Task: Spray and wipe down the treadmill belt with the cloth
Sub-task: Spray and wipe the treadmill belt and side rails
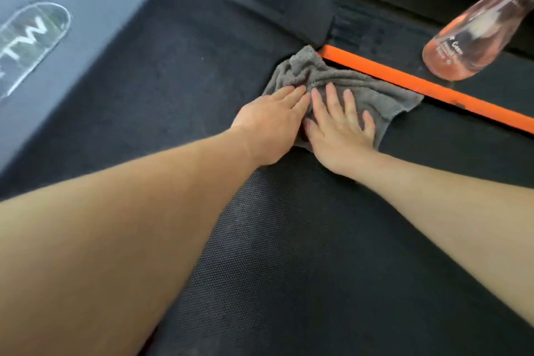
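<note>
Both hands lie flat on a grey terry cloth [372, 89], which sits rumpled on the black textured treadmill belt [289, 254] at its far end. The cloth's far edge touches the near end of an orange strip [433, 89] that runs along the belt's right side.

The left hand [271, 127] presses on the near left part of the cloth with its fingers straight and held close together. The right hand [341, 130] lies just beside it, the two nearly touching. Its palm is down and its fingers are straight and slightly spread over the middle of the cloth. Neither hand curls round the fabric.

Beyond the orange strip, a clear spray bottle [468, 37] of pink liquid stands on the dark side rail [364, 29], well apart from the hands. Its top runs out of view and its label is too blurred to read.

To the left, a dark rounded panel [173, 66], probably the motor cover, meets a grey surface bearing an oval logo badge [31, 43].
</note>
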Demonstrator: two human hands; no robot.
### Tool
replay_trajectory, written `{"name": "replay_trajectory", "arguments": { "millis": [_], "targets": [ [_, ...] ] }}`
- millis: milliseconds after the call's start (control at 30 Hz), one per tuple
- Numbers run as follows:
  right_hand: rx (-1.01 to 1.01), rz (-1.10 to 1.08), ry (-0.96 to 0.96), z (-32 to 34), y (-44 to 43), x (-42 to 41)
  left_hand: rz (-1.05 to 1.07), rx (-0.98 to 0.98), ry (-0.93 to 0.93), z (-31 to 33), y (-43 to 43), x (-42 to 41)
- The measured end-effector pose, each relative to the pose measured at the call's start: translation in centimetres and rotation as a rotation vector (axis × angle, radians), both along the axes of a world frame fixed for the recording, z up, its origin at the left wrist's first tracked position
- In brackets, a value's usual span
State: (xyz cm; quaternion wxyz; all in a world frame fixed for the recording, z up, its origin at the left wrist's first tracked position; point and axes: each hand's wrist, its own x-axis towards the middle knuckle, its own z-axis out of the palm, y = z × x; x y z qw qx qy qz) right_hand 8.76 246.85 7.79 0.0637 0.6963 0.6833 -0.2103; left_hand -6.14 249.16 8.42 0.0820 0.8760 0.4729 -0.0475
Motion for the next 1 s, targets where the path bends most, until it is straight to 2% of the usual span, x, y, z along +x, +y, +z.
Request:
{"name": "replay_trajectory", "arguments": {
  "millis": [100,167,234,300,367,534,634,734,834,934,1001],
  "targets": [
    [0.002,0.015,0.096,0.4,-0.5,-4.4,-0.042,0.095,0.076,2.6,0.4,-2.7],
    [0.018,0.029,0.215,1.4,-1.0,-6.5,-0.041,0.205,0.159,4.7,0.5,-4.5],
    [0.037,0.095,0.332,2.5,-0.9,-9.1,-0.020,0.265,0.164,6.0,0.5,-7.9],
    [0.014,0.168,0.363,3.1,-0.6,-12.0,0.034,0.302,0.114,5.4,-0.5,-12.3],
    [-0.009,0.186,0.316,2.9,-1.4,-14.4,0.077,0.298,0.040,4.3,-2.9,-15.4],
    [-0.043,0.280,0.314,2.4,-7.3,-15.6,0.299,0.373,-0.200,3.1,-10.0,-15.9],
    [-0.116,0.381,0.381,3.0,-11.1,-16.4,0.528,0.339,-0.257,3.5,-15.3,-16.6],
    [-0.171,0.510,0.434,3.6,-15.9,-16.9,0.744,0.334,-0.220,3.5,-22.0,-16.9],
    [-0.203,0.631,0.447,3.6,-20.0,-16.3,0.961,0.240,-0.145,3.5,-27.7,-15.1],
    [-0.248,0.686,0.504,4.0,-23.4,-15.2,1.037,0.097,-0.019,4.6,-30.1,-13.8],
    [-0.283,0.687,0.544,3.7,-25.2,-14.4,0.956,0.000,0.059,4.6,-30.8,-13.8]
  ]
}}
